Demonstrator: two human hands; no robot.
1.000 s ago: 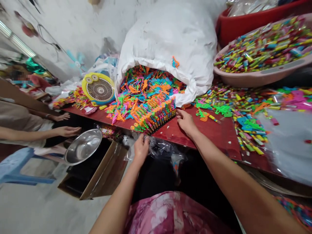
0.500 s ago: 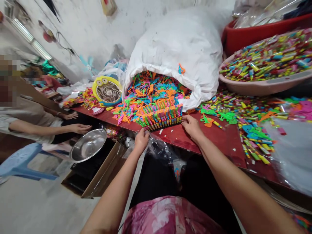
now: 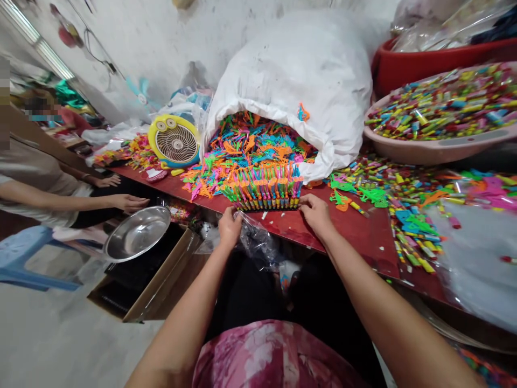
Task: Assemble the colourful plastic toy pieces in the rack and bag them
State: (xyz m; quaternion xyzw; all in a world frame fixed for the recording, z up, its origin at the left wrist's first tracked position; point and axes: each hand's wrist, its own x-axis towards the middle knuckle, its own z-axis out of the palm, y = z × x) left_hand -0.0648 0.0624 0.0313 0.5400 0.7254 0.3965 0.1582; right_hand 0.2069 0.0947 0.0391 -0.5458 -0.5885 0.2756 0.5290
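A dark rack (image 3: pixel 268 207) stands at the table's front edge, filled with upright rows of small colourful plastic toys (image 3: pixel 264 186) with yellow-banded lower ends. My left hand (image 3: pixel 230 227) is closed at the rack's left end, thumb and fingers together. At the opposite end, my right hand (image 3: pixel 317 215) pinches the rack's right corner. Crumpled clear plastic (image 3: pixel 258 237) hangs off the edge beside my left hand. Behind the rack, loose plastic toy pieces (image 3: pixel 250 143) spill from a big white sack (image 3: pixel 291 64).
A pink basin (image 3: pixel 436 148) of small coloured tubes stands right, before a red tub (image 3: pixel 440 56). Loose pieces and a clear bag (image 3: pixel 480 258) lie below. Leftward are a yellow fan (image 3: pixel 176 143), a metal bowl (image 3: pixel 137 234), a cardboard box (image 3: pixel 157 275) and a co-worker's hand (image 3: pixel 131 203).
The view has shifted slightly, so surroundings on the left sit farther left. Both hands stay at the rack's ends, and the rack now faces me more squarely.
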